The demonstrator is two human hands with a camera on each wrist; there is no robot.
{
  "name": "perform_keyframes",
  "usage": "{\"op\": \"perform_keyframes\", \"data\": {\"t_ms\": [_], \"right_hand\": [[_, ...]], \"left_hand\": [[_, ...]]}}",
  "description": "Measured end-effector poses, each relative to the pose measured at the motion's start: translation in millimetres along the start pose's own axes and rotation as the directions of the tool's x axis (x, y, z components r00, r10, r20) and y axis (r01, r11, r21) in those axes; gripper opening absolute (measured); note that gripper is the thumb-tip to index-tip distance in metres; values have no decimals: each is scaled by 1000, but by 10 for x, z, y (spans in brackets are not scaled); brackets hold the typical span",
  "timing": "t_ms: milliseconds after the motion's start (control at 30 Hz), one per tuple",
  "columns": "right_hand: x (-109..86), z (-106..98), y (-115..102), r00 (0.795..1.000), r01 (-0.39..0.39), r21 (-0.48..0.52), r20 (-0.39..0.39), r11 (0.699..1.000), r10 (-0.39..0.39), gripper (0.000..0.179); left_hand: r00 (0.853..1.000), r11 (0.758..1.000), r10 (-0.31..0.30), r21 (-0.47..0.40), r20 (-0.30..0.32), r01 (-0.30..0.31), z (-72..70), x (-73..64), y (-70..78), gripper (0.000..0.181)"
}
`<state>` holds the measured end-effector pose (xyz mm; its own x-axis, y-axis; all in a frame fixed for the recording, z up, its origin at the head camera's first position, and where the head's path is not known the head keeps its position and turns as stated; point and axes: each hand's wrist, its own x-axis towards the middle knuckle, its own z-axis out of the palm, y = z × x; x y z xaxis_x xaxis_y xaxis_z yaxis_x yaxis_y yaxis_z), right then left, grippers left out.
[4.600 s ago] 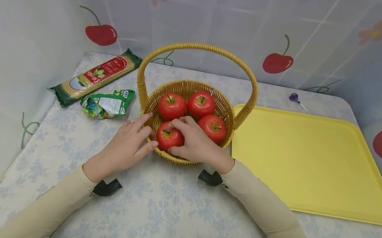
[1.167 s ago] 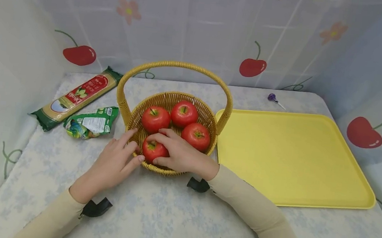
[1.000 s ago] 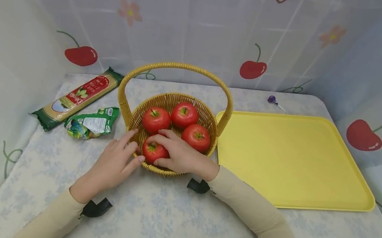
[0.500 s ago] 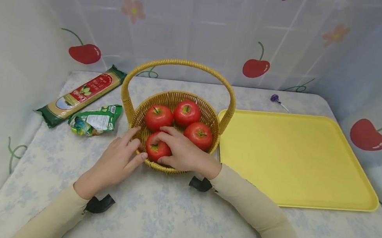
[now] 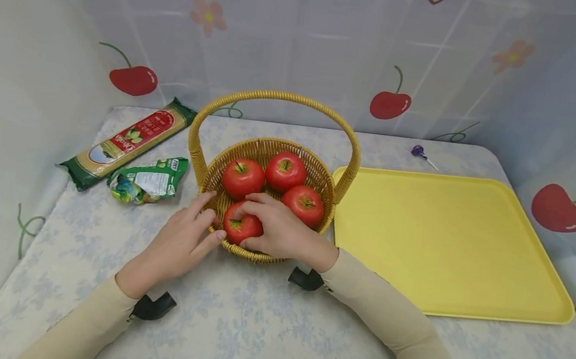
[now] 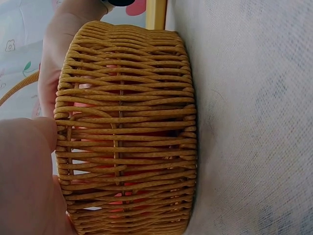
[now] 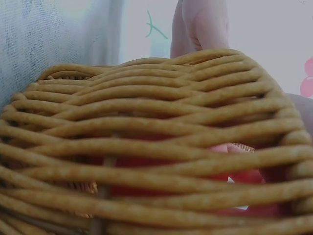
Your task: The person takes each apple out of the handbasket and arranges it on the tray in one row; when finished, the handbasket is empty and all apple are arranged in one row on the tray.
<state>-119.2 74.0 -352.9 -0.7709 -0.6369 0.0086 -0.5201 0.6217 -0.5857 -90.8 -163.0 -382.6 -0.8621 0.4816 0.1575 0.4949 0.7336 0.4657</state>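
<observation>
In the head view, a yellow wicker basket (image 5: 317, 158) with a tall arched handle holds several red apples. My right hand (image 5: 282, 230) reaches over its front rim, fingers and thumb curled round the front-left apple (image 5: 241, 227), which sits low in the basket. My left hand (image 5: 179, 241) rests at the front-left rim with loosely bent, spread fingers, some reaching over the edge. The left wrist view has the woven side (image 6: 127, 132) up close, with the left hand's fingers (image 6: 44, 134) at the rim. Through the weave (image 7: 146, 147) in the right wrist view, red apple skin shows.
To the right lies a flat yellow tray (image 5: 451, 245), its left edge close by the basket. A purple lollipop (image 5: 419, 152) is behind it. On the left are a long spaghetti packet (image 5: 129, 142) and a crumpled green packet (image 5: 151, 180). A printed curtain (image 5: 308, 45) encloses the table.
The head view has tilted and shifted since the oldest frame. Both hands keep their places at the basket, the right on the same apple. The apples have not visibly moved.
</observation>
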Motion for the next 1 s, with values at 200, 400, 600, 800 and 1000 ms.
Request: {"op": "perform_keyframes", "data": {"t_ms": [200,400,600,800,1000], "right_hand": [[-35,-48,-14,1000,-25,16,2,1000,25,42],[-121,-212,-3,999,-33,49,-15,998,34,41],[-295,-440,60,995,23,60,-100,998,-17,41],[-505,-641,135,988,35,139,-154,990,-13,43],[-721,-801,196,990,-6,187,-140,982,32,44]], "left_hand": [[1000,1000,-3,-4,5,3,20,-13,-1,24],[1000,1000,7,-4,0,-7,26,-19,-2,25],[1000,1000,12,-11,-7,-12,15,5,3,18],[1000,1000,16,-10,-6,-16,-1,14,-4,16],[1000,1000,7,-11,-3,-7,-5,9,-5,18]]}}
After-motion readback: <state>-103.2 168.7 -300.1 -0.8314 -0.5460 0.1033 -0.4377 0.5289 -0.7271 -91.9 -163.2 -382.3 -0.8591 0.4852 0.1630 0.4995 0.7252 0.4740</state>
